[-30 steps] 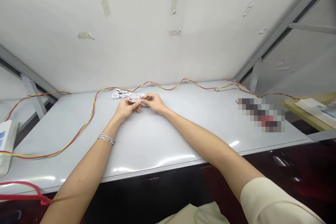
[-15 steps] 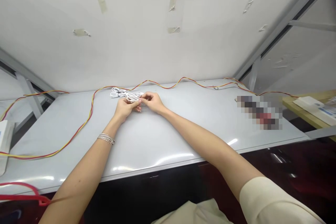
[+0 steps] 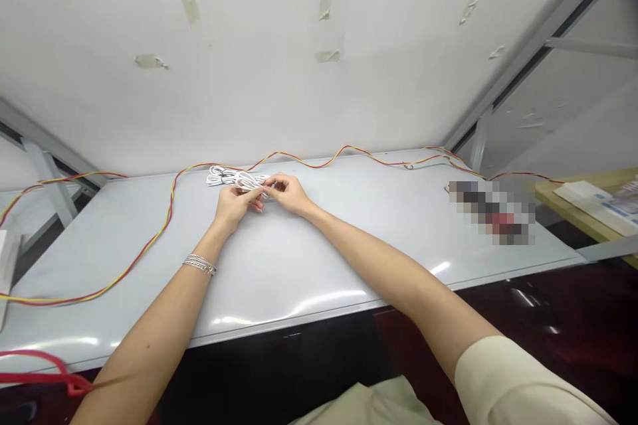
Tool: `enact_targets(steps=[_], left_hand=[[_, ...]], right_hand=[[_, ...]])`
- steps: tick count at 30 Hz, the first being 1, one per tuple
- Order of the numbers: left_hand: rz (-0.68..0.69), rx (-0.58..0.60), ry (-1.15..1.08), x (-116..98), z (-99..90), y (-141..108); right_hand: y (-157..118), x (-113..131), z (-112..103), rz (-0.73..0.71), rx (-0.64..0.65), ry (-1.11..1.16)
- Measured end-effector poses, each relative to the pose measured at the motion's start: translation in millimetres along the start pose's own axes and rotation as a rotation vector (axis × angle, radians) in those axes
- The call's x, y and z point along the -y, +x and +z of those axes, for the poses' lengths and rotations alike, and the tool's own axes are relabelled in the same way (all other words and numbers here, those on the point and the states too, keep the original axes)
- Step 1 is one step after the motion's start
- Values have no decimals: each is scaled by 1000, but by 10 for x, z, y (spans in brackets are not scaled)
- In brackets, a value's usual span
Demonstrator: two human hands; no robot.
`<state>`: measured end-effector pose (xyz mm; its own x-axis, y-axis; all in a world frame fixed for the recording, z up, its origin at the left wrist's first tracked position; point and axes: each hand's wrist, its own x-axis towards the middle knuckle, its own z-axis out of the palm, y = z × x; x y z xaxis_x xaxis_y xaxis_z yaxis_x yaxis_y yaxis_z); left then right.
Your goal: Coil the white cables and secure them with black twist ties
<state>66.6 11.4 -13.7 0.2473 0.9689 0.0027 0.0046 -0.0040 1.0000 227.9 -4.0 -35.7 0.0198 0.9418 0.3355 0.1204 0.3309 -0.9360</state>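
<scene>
A coiled white cable [image 3: 248,180] is gripped between my two hands above the far part of the grey shelf. My left hand [image 3: 233,206] closes round it from the left, thumb on top. From the right, my right hand [image 3: 288,192] pinches the coil near its right end. Fingers cover part of the coil there, so any tie on it is hidden. Just behind and to the left lies another white cable bundle [image 3: 215,176], bound in the middle with a dark tie.
A red and yellow twisted wire [image 3: 164,226] snakes along the shelf's [image 3: 319,246] back and curves down its left side. A blurred-out object [image 3: 491,212] lies at the right. Red straps [image 3: 44,377] hang at the lower left. Papers [image 3: 593,202] rest on a wooden board at right.
The view has shifted very slightly. Both hands stay on the white cable coil, with only small finger movement.
</scene>
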Motion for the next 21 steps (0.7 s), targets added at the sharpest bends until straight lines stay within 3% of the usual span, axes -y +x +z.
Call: enact_targets(steps=[21], left_hand=[[80,-42,80,8,43,-21]], right_hand=[[25,-99,32,18,-41,91]])
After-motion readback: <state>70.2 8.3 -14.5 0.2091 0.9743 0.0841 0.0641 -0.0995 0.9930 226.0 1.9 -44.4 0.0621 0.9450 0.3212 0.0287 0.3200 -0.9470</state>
